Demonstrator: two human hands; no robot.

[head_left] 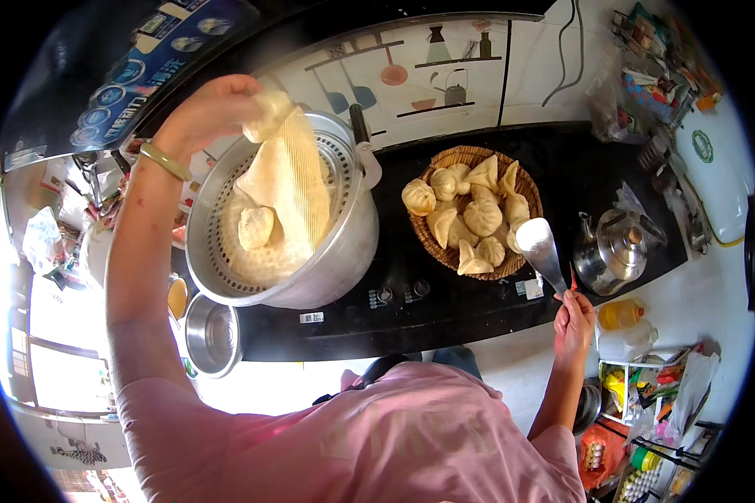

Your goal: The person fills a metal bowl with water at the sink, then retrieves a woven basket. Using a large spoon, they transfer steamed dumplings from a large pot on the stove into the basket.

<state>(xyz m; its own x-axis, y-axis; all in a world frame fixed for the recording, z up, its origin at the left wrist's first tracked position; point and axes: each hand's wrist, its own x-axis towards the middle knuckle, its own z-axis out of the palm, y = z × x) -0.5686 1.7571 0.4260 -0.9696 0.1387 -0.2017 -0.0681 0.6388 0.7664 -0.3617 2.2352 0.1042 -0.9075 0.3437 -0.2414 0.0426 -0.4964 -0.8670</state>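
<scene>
Over the big metal steamer pot (pixel 344 260) on the left, my left hand (pixel 210 111) is closed on the raised upper end of a cream, ridged steamer cloth (pixel 298 180). A pale bun (pixel 268 116) is at those fingertips; whether it is gripped or stuck to the cloth, I cannot tell. Another bun (pixel 256 227) sits on the cloth's lower part, inside the perforated steamer tray (pixel 331 149). My right hand (pixel 575 320) is wrapped round the handle of a metal spatula (pixel 539 247). Its broad blade points at a wicker basket (pixel 434 245) of several pleated buns and folded dumplings (pixel 482 216).
A shiny kettle (pixel 617 251) stands right of the basket on the black stovetop (pixel 335 331). Left of the stove front is a metal bowl (pixel 212 335). Oil bottles (pixel 621 315) and a loaded rack (pixel 646 394) are at lower right. The range hood (pixel 134 75) overhangs the pot.
</scene>
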